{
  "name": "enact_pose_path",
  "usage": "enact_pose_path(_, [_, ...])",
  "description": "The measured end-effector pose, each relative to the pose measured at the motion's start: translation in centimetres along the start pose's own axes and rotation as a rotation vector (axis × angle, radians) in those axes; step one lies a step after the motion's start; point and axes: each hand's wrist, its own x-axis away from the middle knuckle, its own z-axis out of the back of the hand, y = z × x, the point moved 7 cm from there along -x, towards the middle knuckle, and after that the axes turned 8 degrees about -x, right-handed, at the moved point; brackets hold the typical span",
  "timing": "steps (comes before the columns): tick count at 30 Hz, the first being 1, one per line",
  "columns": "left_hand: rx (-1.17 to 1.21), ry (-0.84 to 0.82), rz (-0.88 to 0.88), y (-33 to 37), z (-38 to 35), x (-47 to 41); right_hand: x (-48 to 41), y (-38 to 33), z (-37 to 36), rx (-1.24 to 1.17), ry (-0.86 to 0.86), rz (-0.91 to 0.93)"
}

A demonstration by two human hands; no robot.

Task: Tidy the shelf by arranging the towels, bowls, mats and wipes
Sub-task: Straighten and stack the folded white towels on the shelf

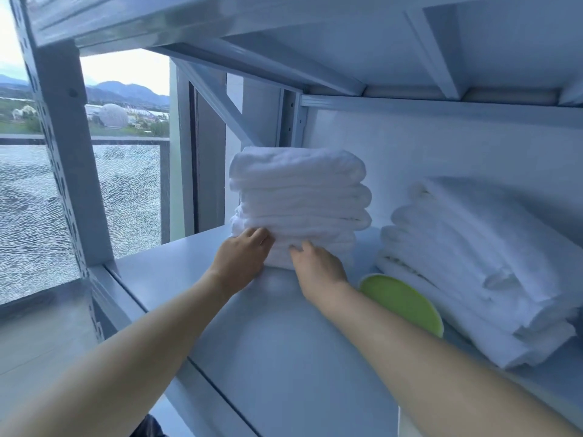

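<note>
Both your hands touch the bottom front of a stack of folded white towels on a pale metal shelf (pixel 277 348).

The towel stack (pixel 299 197) stands straight ahead of you, toward the shelf's back left, with its rounded folds running left to right. Your left hand (pixel 241 258) lies with fairly straight fingers on its lower left corner. Your right hand (pixel 317 268) is just beside it at the lower middle, so both are equally near. Your right fingertips sink into the lowest folds, and the blur hides whether they pinch a layer or only press. The cloth looks thick, soft and squashy. To the right, a looser towel pile (pixel 473 263) slumps, with a smooth lime-green bowl (pixel 403 299) just beside it.
</note>
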Motion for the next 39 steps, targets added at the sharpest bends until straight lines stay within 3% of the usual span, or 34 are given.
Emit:
enact_pose_path(6, [0.086,-0.105,0.032,0.1,-1.0,-1.0,-0.9,1.2,-1.5,-0.103,-0.091,-0.135])
enact_pose_path(16, [0.121,0.038,-0.123,4.6,2.7,-1.0,0.2,4.3,-0.5,0.172,-0.264,-0.206])
enact_pose_path(21, [0.333,0.227,-0.060,1.0,4.9,0.9,0.3,4.7,4.1,0.179,-0.020,-0.092])
enact_pose_path(25, [0.298,0.166,0.054,-3.3,4.6,2.1,0.6,4.1,6.0,0.002,0.223,0.063])
enact_pose_path(31, [0.365,-0.026,0.050,-3.4,2.8,2.5,0.0,0.4,6.6,-0.029,0.238,0.234])
enact_pose_path(34, [0.359,-0.032,0.013,-2.9,2.4,2.9,-0.5,-1.3,6.5,0.008,0.274,0.300])
enact_pose_path(39, [0.289,-0.011,0.018,-3.0,2.6,2.9,-2.3,-1.9,6.3,-0.021,0.334,0.255])
